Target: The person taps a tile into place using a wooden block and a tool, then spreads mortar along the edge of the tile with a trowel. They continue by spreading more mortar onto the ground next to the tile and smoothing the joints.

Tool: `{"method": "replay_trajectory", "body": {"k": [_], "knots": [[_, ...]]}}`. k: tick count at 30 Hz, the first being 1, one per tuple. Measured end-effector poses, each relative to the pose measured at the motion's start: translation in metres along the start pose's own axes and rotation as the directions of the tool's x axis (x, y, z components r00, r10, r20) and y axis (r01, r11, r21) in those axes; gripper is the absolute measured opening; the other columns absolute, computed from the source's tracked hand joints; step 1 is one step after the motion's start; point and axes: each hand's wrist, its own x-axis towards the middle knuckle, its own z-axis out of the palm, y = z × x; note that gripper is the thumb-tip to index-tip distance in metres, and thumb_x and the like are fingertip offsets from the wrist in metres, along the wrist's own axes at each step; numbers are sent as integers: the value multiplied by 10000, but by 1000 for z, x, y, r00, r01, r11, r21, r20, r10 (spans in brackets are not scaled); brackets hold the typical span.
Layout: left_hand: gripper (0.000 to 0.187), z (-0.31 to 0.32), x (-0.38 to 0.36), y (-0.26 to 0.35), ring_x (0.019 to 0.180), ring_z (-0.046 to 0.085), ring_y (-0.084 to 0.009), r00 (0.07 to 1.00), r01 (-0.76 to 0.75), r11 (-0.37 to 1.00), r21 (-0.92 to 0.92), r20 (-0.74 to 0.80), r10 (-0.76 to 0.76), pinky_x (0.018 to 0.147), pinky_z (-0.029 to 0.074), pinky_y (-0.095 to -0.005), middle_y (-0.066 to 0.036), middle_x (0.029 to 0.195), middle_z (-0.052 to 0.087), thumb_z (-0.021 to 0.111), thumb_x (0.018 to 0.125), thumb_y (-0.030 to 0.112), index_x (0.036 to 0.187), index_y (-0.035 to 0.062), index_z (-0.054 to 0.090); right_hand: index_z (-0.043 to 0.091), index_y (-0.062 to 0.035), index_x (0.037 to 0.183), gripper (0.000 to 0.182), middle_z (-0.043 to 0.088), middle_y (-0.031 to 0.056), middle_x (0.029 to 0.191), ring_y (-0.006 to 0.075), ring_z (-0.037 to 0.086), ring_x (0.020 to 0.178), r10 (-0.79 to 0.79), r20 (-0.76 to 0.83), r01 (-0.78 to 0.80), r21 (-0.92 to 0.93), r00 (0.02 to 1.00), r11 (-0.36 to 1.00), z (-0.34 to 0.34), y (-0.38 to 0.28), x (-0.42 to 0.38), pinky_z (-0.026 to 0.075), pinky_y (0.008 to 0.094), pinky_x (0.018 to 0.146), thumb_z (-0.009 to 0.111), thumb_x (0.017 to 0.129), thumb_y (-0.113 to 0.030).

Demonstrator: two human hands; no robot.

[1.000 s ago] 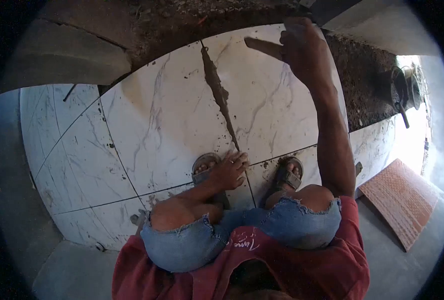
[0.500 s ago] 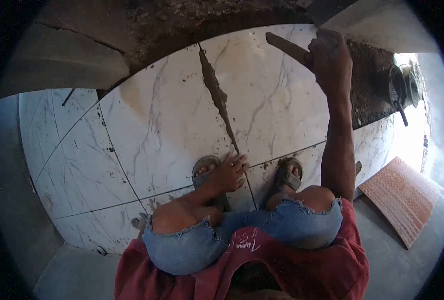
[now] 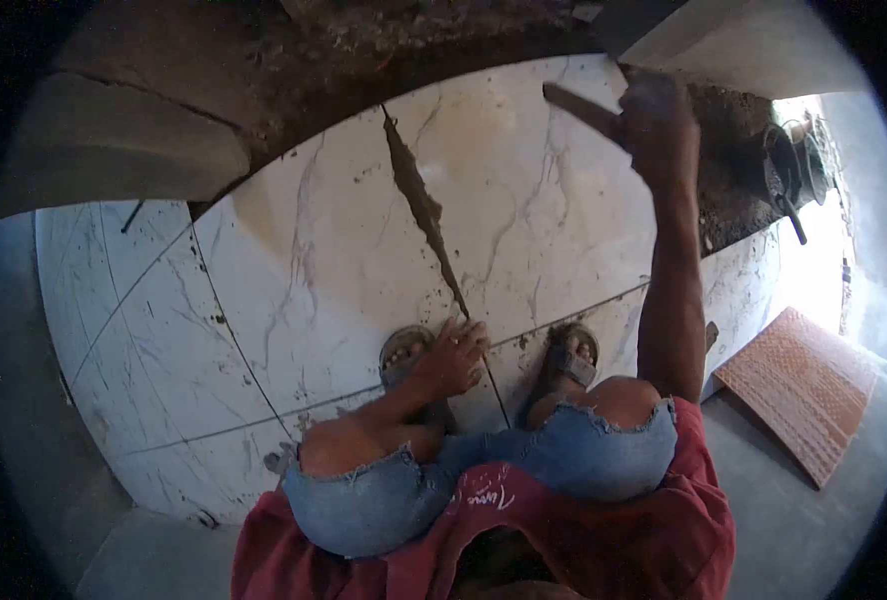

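Observation:
My right hand (image 3: 659, 130) is raised at the far right of the white marble-patterned tile (image 3: 534, 180), wrapped round a narrow, stick-like tool (image 3: 581, 110). The tool's long end points left over the tile; its other end is hidden by my fist and blurred, so its exact kind does not show. My left hand (image 3: 452, 358) rests fingers down beside my left sandal, at the near end of a mortar-filled gap (image 3: 416, 195) between two large tiles. Its fingers are slightly spread and hold nothing.
Dark soil (image 3: 414, 40) borders the tiles' far edge. A concrete block-like edge (image 3: 124, 145) juts in at left. A bucket-like container (image 3: 782, 165) with a handle sticking out stands at right. A ribbed orange-brown tile (image 3: 804, 385) leans at lower right. My sandalled feet stand on the tiles.
My right hand and the tool have shifted slightly, and the tool's free end sits a little lower and further right. My left hand stays at the joint. The view has tilted slightly.

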Motion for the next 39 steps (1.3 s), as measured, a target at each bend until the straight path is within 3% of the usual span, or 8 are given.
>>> {"method": "replay_trajectory", "body": {"k": [6,9,14,16,22,25,31,39], "knots": [[567,-1,0,0,1287,340,-345,1000,-15,1000,21,12,15,1084,190,-543,-183,1402,333,566,820,345,1278,25,465,608,-38,883,150,607,148,958,217,630,866,238,232,-231,-56,943,971,0,15,11,510,355,694,543,818,-156],[554,-2,0,3,1310,311,-317,1000,2,1000,20,-16,-2,1085,177,-546,-179,1367,384,561,802,349,1243,20,493,540,-26,1099,352,639,200,884,263,644,858,130,-188,-56,355,973,933,0,23,-7,497,378,723,586,801,-207],[559,-12,3,1,1298,324,-325,1000,-17,999,28,4,17,1080,189,-539,-190,1360,387,567,797,353,1241,21,496,553,-17,1082,341,634,218,920,351,623,905,258,119,-262,21,959,965,-2,30,8,478,423,781,596,801,-206],[563,-5,0,4,1294,329,-330,1000,-4,1000,6,4,4,1077,194,-537,-193,1358,387,569,796,358,1242,22,496,544,-5,1077,347,630,238,942,378,612,923,118,-282,-29,301,952,953,-11,13,-13,472,429,791,575,806,-218],[558,-11,5,-3,1276,346,-340,1000,-18,999,42,11,18,1069,209,-537,-191,1355,386,569,801,358,1240,22,495,570,-14,1023,317,644,201,894,324,642,840,249,134,-231,-141,959,963,-7,23,16,490,400,733,553,780,-217],[550,-4,-2,6,1284,339,-338,999,3,1000,3,-32,-3,1065,211,-546,-194,1354,386,563,805,345,1241,20,487,568,-31,1035,306,663,158,815,224,657,709,141,-246,-48,349,959,936,7,23,-3,502,359,646,574,783,-205],[566,-3,3,0,1309,312,-329,1000,8,1000,-1,10,-8,1068,202,-550,-200,1360,379,554,812,348,1263,19,465,553,-31,1073,283,625,113,764,142,608,622,64,-23,-54,310,998,949,28,20,6,506,327,569,568,805,-121],[561,-8,2,4,1317,299,-327,1000,-20,995,97,23,18,1078,194,-536,-202,1354,393,543,818,381,1247,21,499,486,-39,1107,322,632,251,867,428,612,812,-155,14,139,366,988,920,43,-50,-12,493,484,707,587,824,-155]]}}
